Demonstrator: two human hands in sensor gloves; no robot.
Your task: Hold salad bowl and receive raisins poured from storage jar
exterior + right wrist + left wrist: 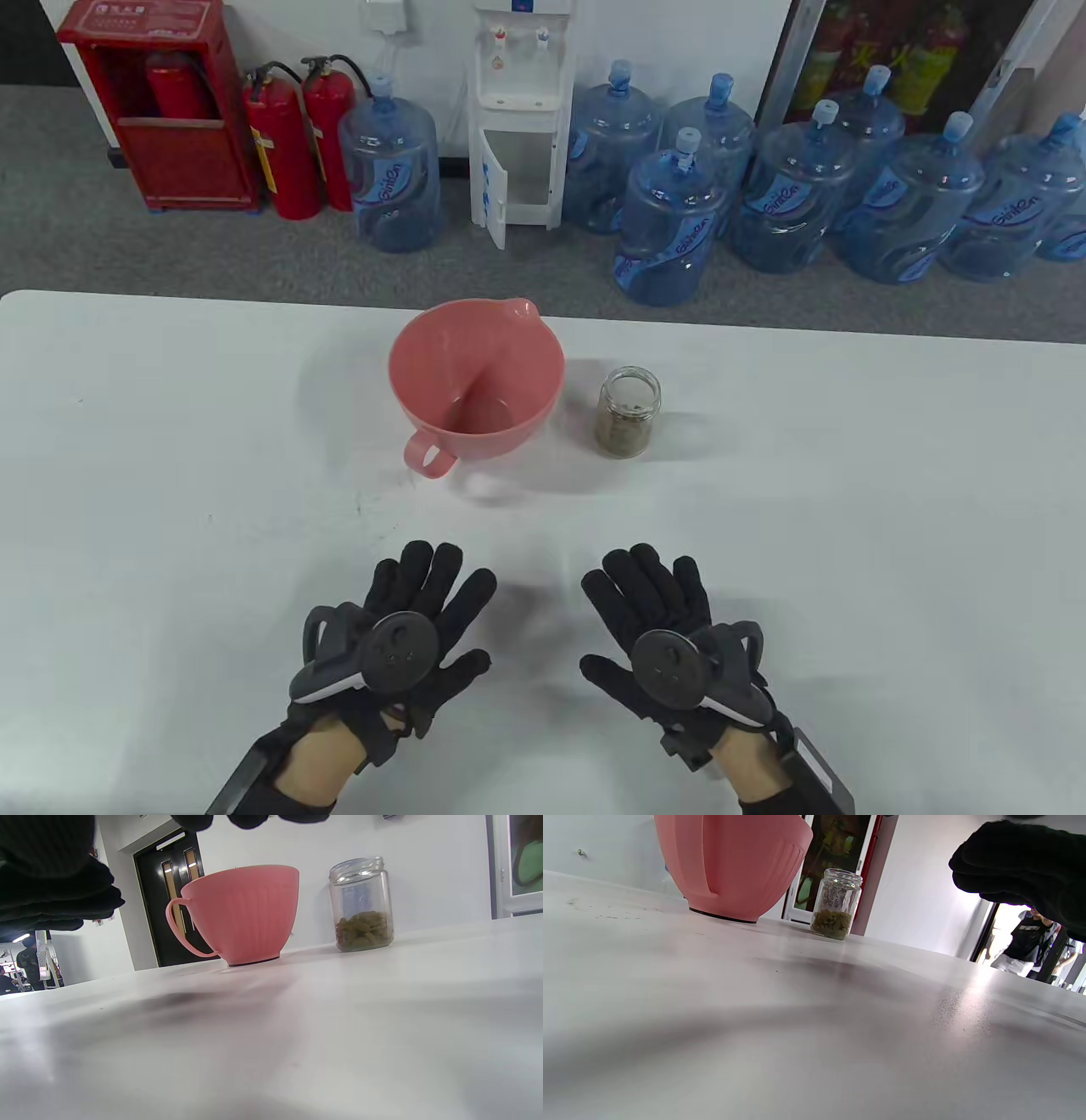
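Note:
A pink salad bowl (477,373) with a loop handle and a pour spout stands empty at the middle of the white table (170,475). To its right stands an open glass storage jar (628,413) with raisins in its lower part. Both show in the left wrist view, bowl (734,861) and jar (836,904), and in the right wrist view, bowl (242,916) and jar (362,906). My left hand (416,624) and right hand (657,624) are spread flat, palms down, near the front of the table, apart from both objects and holding nothing.
Beyond the table's far edge, on the floor, stand several blue water bottles (764,195), a white water dispenser (519,110) and red fire extinguishers (297,136). Bare table surface lies between my hands and the bowl and jar.

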